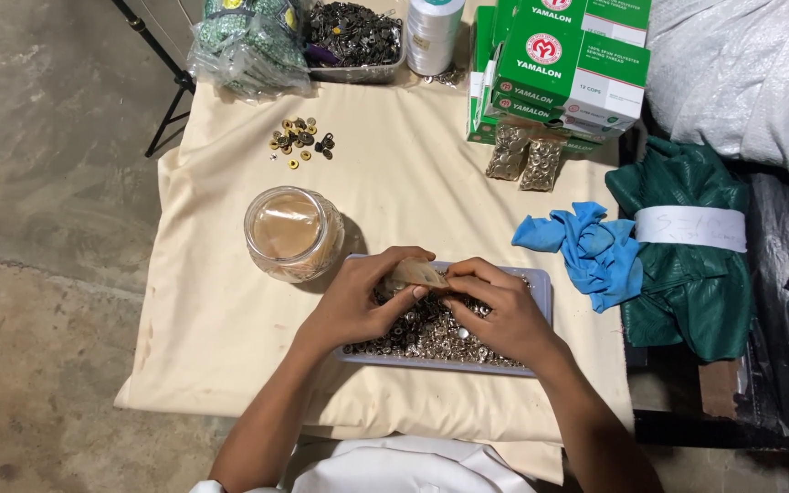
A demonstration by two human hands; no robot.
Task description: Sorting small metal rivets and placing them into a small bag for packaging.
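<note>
Both hands, L (358,306) & R (495,310), pinching a small clear bag (415,272) shut-fingered right over the tray (541,285) of metal snaps (431,333), prob. so spills land inside, jar (292,233) nearby.

A single head-worn camera looked steeply down and forward from close above the desk (230,310), whose cloth-covered top filled mid-frame; concrete floor (38,228) showed along the left of the frame.
</note>
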